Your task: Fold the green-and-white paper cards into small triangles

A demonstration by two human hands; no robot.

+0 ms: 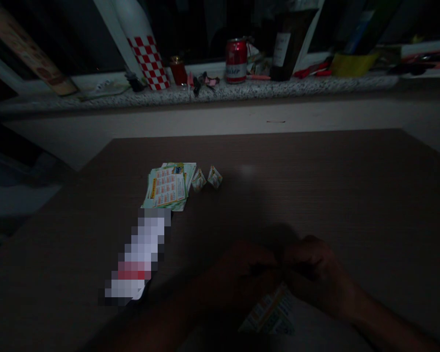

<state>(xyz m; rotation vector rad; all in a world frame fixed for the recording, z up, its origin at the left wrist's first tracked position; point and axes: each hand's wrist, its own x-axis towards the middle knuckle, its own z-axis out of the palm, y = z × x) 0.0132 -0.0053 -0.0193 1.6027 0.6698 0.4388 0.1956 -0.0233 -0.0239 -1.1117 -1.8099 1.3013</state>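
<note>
Both my hands meet over the lower middle of the dark table, in deep shadow. My left hand (247,269) is closed, fingertips pinching the upper point of a folded printed paper (273,313). From the other side my right hand (315,274) pinches the same point, its fingers curled. The paper is creased into a triangle-like shape, and its upper part is hidden by my fingers. Farther up the table lie two small folded paper pieces (214,177), beside a stack of printed paper slips (168,187).
A phone-like slab (139,259), its face blurred out, lies left of my hands on the table (333,186). Behind, a speckled stone sill (242,90) carries a red can (236,61), a checkered bottle (150,61), a dark container (284,54) and a yellow holder (354,64).
</note>
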